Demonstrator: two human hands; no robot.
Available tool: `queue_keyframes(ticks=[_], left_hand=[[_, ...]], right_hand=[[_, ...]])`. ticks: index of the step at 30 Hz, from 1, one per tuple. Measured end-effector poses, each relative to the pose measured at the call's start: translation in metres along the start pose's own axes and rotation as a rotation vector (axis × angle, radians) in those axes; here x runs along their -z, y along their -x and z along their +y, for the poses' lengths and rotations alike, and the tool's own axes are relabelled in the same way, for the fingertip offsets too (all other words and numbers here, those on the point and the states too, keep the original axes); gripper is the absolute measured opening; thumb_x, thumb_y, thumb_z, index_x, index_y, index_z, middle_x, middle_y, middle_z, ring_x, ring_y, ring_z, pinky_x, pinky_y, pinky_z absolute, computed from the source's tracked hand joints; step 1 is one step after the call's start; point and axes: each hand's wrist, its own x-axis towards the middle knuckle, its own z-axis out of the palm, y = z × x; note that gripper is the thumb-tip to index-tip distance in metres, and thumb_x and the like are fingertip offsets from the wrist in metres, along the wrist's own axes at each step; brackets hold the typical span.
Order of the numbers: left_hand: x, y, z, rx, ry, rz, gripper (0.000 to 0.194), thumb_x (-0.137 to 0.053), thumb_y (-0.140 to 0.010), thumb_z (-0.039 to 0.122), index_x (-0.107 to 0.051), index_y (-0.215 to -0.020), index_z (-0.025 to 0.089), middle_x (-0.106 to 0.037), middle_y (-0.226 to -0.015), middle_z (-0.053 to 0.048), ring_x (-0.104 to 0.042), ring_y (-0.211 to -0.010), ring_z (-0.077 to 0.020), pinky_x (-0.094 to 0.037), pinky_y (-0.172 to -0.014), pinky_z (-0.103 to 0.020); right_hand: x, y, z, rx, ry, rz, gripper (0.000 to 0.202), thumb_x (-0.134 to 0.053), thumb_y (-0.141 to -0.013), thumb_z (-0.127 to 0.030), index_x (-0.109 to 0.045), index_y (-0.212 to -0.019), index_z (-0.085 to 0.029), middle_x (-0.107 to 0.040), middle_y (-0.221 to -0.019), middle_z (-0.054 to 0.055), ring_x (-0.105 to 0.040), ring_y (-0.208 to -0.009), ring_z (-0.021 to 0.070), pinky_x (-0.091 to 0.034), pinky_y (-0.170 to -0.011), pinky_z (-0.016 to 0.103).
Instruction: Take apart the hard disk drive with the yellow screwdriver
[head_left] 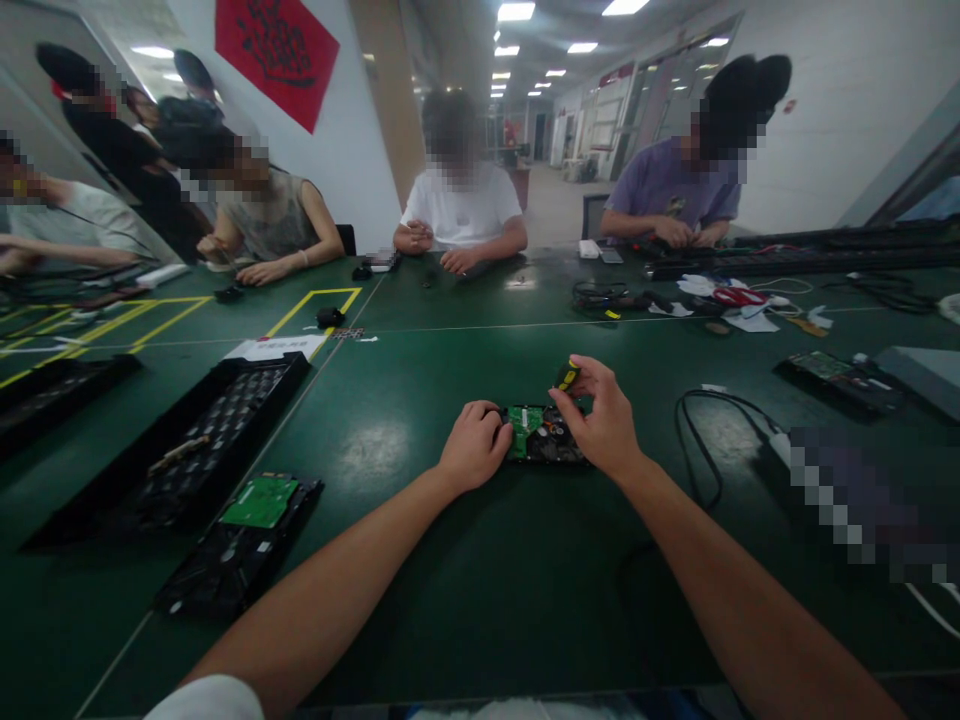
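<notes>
A hard drive with a green circuit board (527, 430) lies flat on the green table, between my hands. My left hand (478, 443) grips its left end, fingers curled over the edge. Above the drive's right part, my right hand (600, 415) pinches a short yellow and black screwdriver (568, 375) by its handle. The tool's tip is hidden, so whether it touches the drive cannot be made out. Left of my left forearm lies another black drive (232, 560) with a green board (261, 500) on it.
Long black trays (202, 440) stand at the left. Another drive (836, 380), a grey box (926, 375) and a black cable (694, 440) are at the right. Across the table (420, 360), several people sit working near cables and paper scraps (750, 318).
</notes>
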Motion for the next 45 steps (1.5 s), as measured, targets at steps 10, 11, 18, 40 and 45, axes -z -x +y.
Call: queue_keyframes(ticks=[10,11,18,40,45], left_hand=[[0.0023,0.0005,0.0014,0.011,0.004,-0.011,0.028,-0.048,-0.103,0.035,-0.064,-0.088,0.018,-0.063,-0.112,-0.012,-0.056,-0.116,-0.0273,-0.049,-0.105,-0.048],[0.0023,0.0004,0.0015,0.009,0.002,-0.012,0.028,-0.049,-0.103,0.035,-0.064,-0.088,0.018,-0.063,-0.112,-0.012,-0.056,-0.116,-0.0273,-0.049,-0.106,-0.048],[0.0046,0.0000,0.0032,0.025,0.006,-0.012,0.028,-0.048,-0.103,0.035,-0.064,-0.089,0.018,-0.062,-0.114,-0.013,-0.055,-0.117,-0.0279,-0.049,-0.105,-0.049],[0.0044,-0.0015,0.0020,0.028,0.028,-0.018,0.026,-0.049,-0.103,0.035,-0.064,-0.088,0.019,-0.063,-0.115,-0.013,-0.056,-0.118,-0.0281,-0.050,-0.105,-0.050],[0.0042,-0.0019,0.0020,0.035,0.024,-0.024,0.026,-0.049,-0.103,0.035,-0.064,-0.087,0.019,-0.062,-0.114,-0.012,-0.055,-0.118,-0.0280,-0.050,-0.105,-0.050]], right_hand=[[-0.0057,0.0000,-0.0019,-0.016,-0.031,-0.008,0.062,-0.071,-0.092,-0.028,-0.041,-0.147,-0.031,-0.066,-0.129,0.010,-0.073,-0.089,0.0227,-0.064,-0.084,0.044],[-0.0060,0.0002,-0.0015,-0.009,-0.020,-0.001,0.062,-0.072,-0.091,-0.028,-0.042,-0.145,-0.031,-0.065,-0.130,0.010,-0.073,-0.088,0.0223,-0.064,-0.082,0.044],[-0.0078,0.0016,-0.0008,-0.046,-0.123,-0.030,0.065,-0.068,-0.094,-0.026,-0.036,-0.149,-0.032,-0.066,-0.131,0.010,-0.075,-0.099,0.0243,-0.064,-0.091,0.048],[-0.0082,0.0019,-0.0013,-0.026,-0.107,-0.028,0.062,-0.066,-0.095,-0.024,-0.037,-0.149,-0.031,-0.061,-0.139,0.012,-0.075,-0.102,0.0245,-0.064,-0.093,0.048],[-0.0083,0.0018,0.0016,-0.005,-0.113,-0.017,0.063,-0.066,-0.095,-0.023,-0.035,-0.150,-0.030,-0.062,-0.138,0.012,-0.074,-0.106,0.0253,-0.063,-0.093,0.048]])
